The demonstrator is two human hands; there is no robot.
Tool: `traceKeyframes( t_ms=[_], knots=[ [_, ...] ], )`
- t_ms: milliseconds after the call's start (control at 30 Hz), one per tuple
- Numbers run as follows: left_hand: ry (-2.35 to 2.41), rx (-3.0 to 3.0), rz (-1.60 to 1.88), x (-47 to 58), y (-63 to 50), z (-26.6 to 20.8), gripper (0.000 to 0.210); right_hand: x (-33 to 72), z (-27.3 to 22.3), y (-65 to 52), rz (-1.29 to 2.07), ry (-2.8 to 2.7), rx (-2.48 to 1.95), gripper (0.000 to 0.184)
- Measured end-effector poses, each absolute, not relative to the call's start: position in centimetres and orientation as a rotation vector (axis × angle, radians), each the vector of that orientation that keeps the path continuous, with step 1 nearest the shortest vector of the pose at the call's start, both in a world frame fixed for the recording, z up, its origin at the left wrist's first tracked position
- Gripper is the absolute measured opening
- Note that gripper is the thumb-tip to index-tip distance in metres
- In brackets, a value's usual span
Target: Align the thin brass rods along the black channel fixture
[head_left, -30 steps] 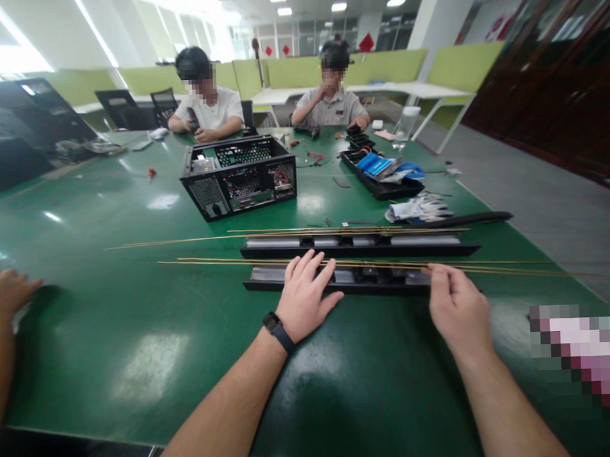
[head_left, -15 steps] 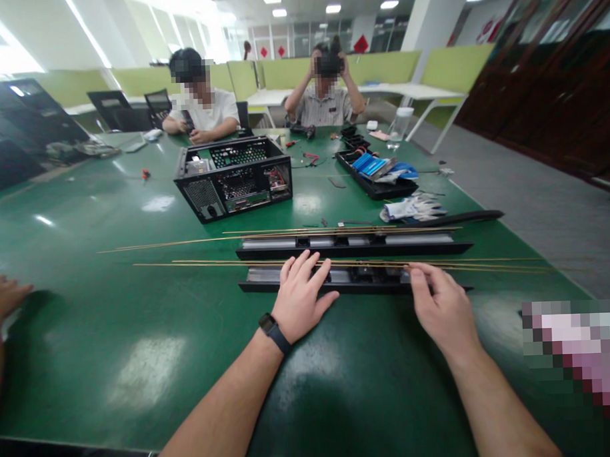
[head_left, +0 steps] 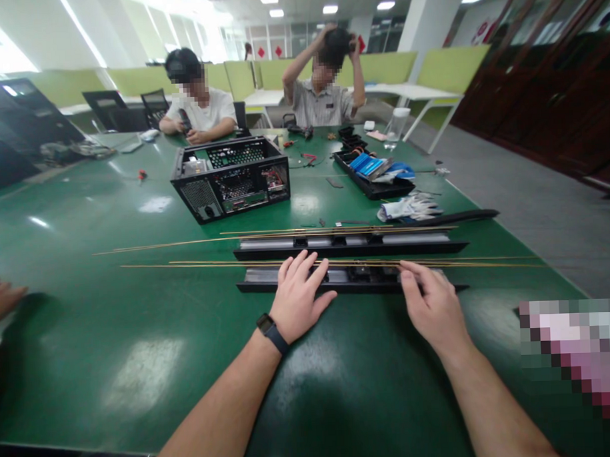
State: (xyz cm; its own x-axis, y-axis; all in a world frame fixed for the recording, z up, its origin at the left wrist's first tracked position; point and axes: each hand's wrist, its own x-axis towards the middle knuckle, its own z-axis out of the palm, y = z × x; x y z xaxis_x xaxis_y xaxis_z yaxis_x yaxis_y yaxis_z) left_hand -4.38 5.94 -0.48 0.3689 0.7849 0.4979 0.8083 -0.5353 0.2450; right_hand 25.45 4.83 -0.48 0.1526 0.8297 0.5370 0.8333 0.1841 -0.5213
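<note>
My left hand (head_left: pixel 300 292) lies with fingers spread across the near black rail (head_left: pixel 257 287), a long channel with a pale strip and dark blocks inside. Its fingertips reach the thin golden rods (head_left: pixel 201 263) that run lengthwise over this rail and stick out well past both ends. At the rail's right part my right hand (head_left: pixel 432 304) is closed, thumb and forefinger pinching at a golden rod; the curled fingers hide the exact grip. Just behind, parallel, rests a similar far black rail (head_left: pixel 410 249) with more golden rods (head_left: pixel 160 245) along it.
Farther back stand an open computer case (head_left: pixel 233 184) and a black tray (head_left: pixel 373 186) with blue packets. White gloves (head_left: pixel 412 208) and a black strip (head_left: pixel 469 215) lie to the right. Two people sit opposite; another person's hand (head_left: pixel 4 299) is at the left edge.
My right hand has slid a little left along the rail, and a golden rod has shifted left with it. My left hand stays put. The person opposite has raised an arm higher over the head.
</note>
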Motion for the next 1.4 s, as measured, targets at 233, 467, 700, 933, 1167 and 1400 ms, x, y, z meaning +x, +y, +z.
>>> traceKeyframes(
  t_ms=[233, 467, 700, 933, 1167, 1400],
  knots=[
    [-1.483, -2.56, -0.904, -4.35, 5.93, -0.57, 0.059, 26.09, -0.31, 4.9, -0.03, -1.541, -1.672, 0.046],
    [-1.487, -2.562, -0.904, -4.39, 5.92, -0.52, 0.059, 25.64, -0.24, 4.76, 0.018, -1.589, -1.629, 0.046],
    [-1.497, -2.565, -0.914, -4.31, 5.87, -0.46, 0.062, 25.67, -0.26, 4.74, 0.029, -1.614, -1.611, 0.046],
    [-1.496, -2.569, -0.903, -4.33, 5.89, -0.41, 0.06, 25.82, -0.22, 4.82, 0.015, -1.533, -1.672, 0.05],
    [-1.51, -2.573, -0.893, -4.34, 5.84, -0.28, 0.059, 25.38, -0.03, 4.61, 0.033, -1.656, -1.582, 0.046],
    [-1.506, -2.571, -0.903, -4.33, 5.84, -0.38, 0.059, 25.91, 0.12, 4.64, 0.022, -1.544, -1.691, 0.047]
  ],
)
